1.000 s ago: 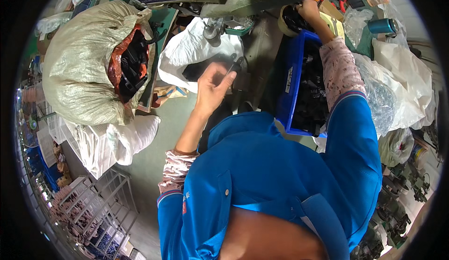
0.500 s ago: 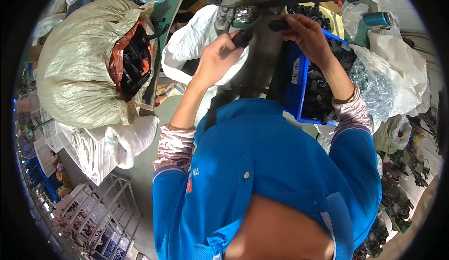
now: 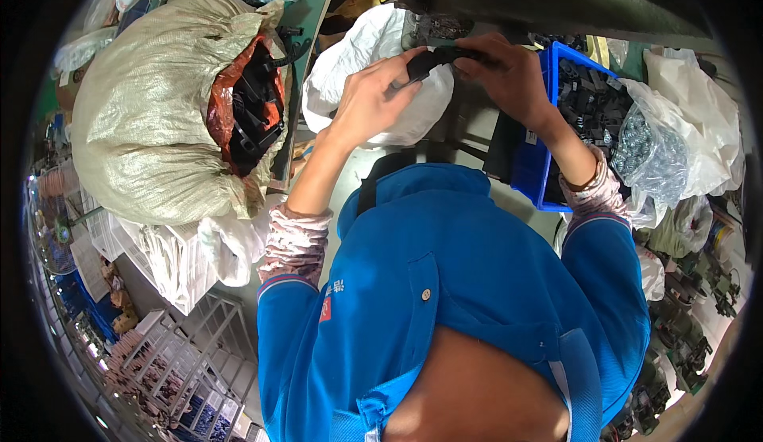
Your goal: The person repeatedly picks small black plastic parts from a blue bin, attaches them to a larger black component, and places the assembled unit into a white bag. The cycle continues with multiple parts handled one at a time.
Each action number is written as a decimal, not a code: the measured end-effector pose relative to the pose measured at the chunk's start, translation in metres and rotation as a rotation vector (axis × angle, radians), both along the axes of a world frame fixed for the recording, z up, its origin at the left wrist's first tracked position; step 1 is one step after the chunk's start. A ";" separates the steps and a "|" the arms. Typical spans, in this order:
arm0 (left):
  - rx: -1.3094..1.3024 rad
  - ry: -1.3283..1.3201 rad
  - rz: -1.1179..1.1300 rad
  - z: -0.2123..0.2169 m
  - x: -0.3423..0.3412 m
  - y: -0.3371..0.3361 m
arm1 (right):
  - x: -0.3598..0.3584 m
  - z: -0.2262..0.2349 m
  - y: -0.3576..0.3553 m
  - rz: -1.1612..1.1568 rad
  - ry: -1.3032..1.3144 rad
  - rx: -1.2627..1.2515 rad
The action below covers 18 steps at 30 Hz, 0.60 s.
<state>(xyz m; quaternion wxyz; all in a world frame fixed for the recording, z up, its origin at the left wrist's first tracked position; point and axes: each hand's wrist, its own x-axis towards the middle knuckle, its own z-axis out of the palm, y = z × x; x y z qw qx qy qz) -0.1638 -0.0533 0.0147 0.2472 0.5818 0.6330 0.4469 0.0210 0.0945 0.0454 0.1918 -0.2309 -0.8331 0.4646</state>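
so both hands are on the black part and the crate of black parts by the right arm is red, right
Not quite: the crate is blue, not red, as the head view shows. The rest holds: the left hand and right hand both grip the black part, and the crate sits by the right arm.

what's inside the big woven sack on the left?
The woven sack has an orange liner at its mouth, holding black plastic parts. Only those at the opening show; the sack wall covers everything deeper.
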 end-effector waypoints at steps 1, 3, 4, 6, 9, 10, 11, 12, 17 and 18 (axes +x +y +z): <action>0.009 0.000 -0.003 0.000 -0.003 0.000 | -0.002 -0.001 -0.001 -0.009 -0.004 -0.026; 0.027 -0.001 -0.010 0.001 -0.008 0.000 | -0.005 -0.004 -0.003 -0.005 0.023 -0.114; 0.058 0.005 -0.023 0.000 -0.010 0.000 | -0.007 -0.007 -0.002 0.010 0.055 -0.175; 0.120 0.017 -0.048 0.000 -0.015 0.002 | -0.011 -0.011 -0.003 0.028 0.110 -0.262; 0.133 0.129 -0.054 0.004 -0.021 0.006 | -0.016 -0.019 -0.005 0.036 0.186 -0.309; 0.129 0.163 -0.065 0.005 -0.024 0.007 | -0.018 -0.022 -0.005 0.042 0.216 -0.302; 0.125 0.197 -0.076 0.005 -0.027 0.008 | -0.019 -0.025 -0.005 0.048 0.247 -0.296; 0.122 0.232 -0.087 0.006 -0.030 0.008 | -0.020 -0.026 -0.005 0.044 0.250 -0.281; 0.148 0.333 -0.109 0.017 -0.044 0.017 | -0.032 -0.026 -0.013 0.019 0.301 -0.192; 0.168 0.343 -0.110 0.017 -0.047 0.019 | -0.034 -0.025 -0.014 -0.010 0.275 -0.109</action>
